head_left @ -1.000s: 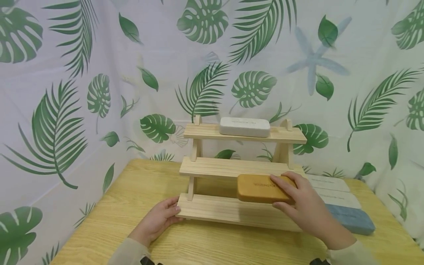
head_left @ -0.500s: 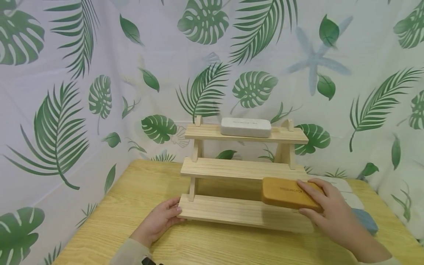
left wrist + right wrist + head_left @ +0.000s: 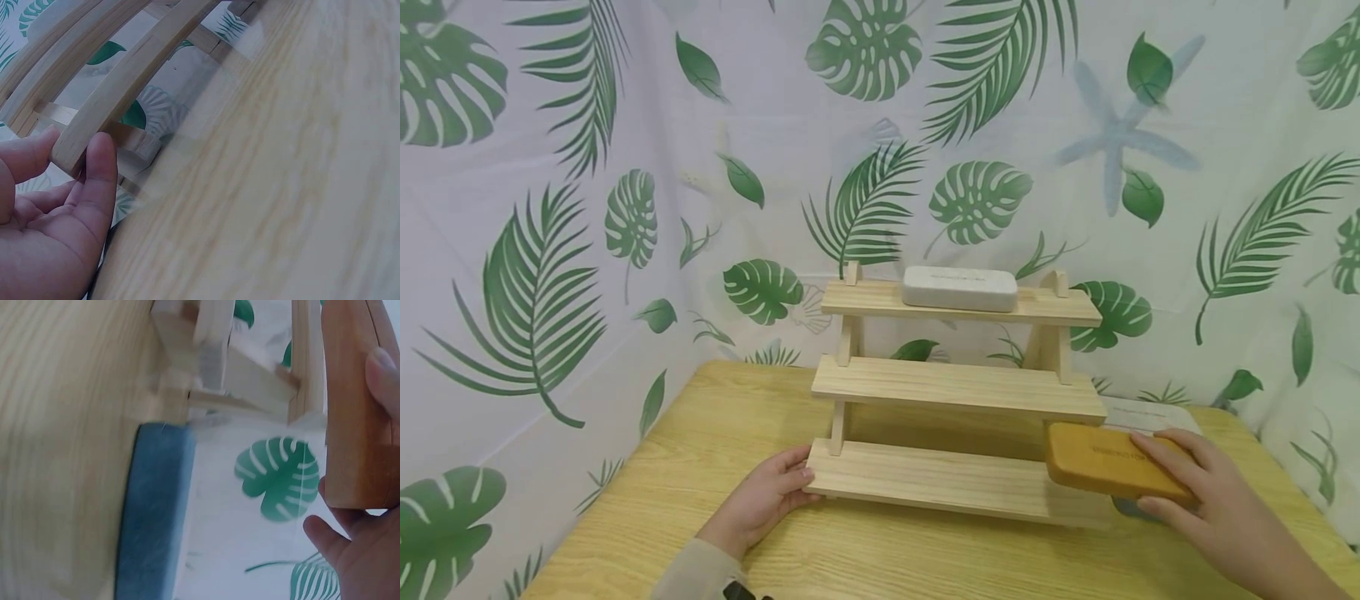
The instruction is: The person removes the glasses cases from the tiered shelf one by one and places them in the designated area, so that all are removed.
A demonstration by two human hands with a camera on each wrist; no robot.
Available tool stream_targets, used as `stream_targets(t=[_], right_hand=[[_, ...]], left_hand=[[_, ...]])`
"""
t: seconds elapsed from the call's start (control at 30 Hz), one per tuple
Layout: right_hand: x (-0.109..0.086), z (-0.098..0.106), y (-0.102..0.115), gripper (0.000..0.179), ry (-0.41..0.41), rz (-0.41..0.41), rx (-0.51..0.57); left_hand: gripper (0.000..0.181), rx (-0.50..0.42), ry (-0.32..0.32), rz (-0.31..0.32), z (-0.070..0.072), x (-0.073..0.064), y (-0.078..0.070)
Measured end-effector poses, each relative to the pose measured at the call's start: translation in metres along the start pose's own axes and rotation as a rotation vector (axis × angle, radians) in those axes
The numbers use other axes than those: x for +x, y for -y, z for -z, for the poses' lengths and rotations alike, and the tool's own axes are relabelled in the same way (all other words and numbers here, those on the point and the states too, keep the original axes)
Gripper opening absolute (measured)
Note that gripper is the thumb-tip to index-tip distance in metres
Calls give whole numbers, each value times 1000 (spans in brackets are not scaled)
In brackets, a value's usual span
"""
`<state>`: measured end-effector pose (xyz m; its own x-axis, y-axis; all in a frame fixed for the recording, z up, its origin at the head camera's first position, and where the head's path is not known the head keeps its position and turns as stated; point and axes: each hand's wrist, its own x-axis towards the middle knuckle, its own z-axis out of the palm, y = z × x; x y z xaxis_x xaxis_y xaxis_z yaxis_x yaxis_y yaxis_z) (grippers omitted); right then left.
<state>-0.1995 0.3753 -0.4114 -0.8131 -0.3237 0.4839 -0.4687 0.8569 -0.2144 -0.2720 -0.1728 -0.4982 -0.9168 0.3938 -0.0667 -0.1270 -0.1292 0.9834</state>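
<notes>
Head view: right hand (image 3: 1221, 504) gripped orange case (image 3: 1093, 462) by right end, long axis running left; left hand (image 3: 767, 500) pinched rack (image 3: 958, 390) bottom corner

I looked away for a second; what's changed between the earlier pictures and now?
The right hand carried the orange case rightward and a little lower in the head view, now mostly hiding the blue case there. Nothing was let go. The left hand still grips the bottom shelf; the white case stayed on the top shelf.
</notes>
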Motion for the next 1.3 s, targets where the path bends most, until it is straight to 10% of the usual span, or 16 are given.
stream_targets(t=[0.67, 0.9, 1.3], right_hand=[[-56, -4, -65, 78, 149, -220, -19], [-78, -11, -94, 82, 65, -128, -45], [-86, -14, -113, 66, 301, -236, 12]], left_hand=[[64, -11, 9, 3, 1, 0, 2], [64, -4, 5, 1, 1, 0, 2], [65, 6, 13, -6, 1, -1, 2]])
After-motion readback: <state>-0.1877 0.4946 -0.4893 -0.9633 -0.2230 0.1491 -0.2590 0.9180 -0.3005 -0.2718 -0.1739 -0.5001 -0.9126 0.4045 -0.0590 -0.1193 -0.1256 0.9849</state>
